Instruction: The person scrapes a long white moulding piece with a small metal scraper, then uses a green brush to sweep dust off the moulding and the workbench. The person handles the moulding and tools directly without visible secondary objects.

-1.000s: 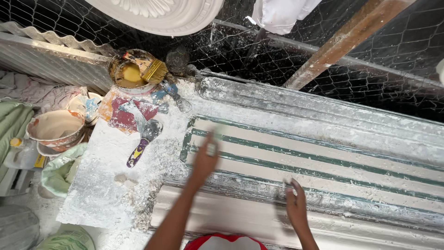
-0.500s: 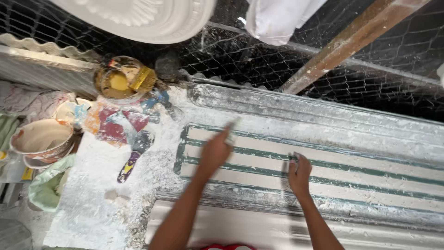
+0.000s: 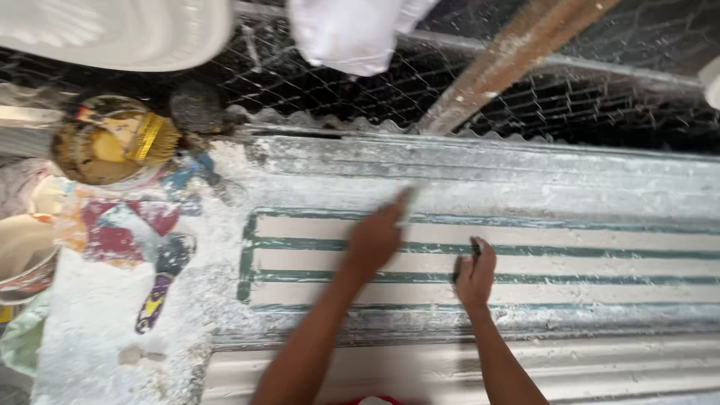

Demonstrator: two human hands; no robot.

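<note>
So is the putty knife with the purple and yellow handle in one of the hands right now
No, the putty knife lies on the powdery white surface at the left, apart from both the left hand and the right hand.

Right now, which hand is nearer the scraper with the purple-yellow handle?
Left. The left hand is on the striped mould, right of the scraper; the right hand is farther right.

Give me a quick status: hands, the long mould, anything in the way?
Left hand flat on the long striped mould, blurred. Right hand pressed on it, fingers curled. Scraper lies apart on the powdery bench; nothing blocks.
</note>
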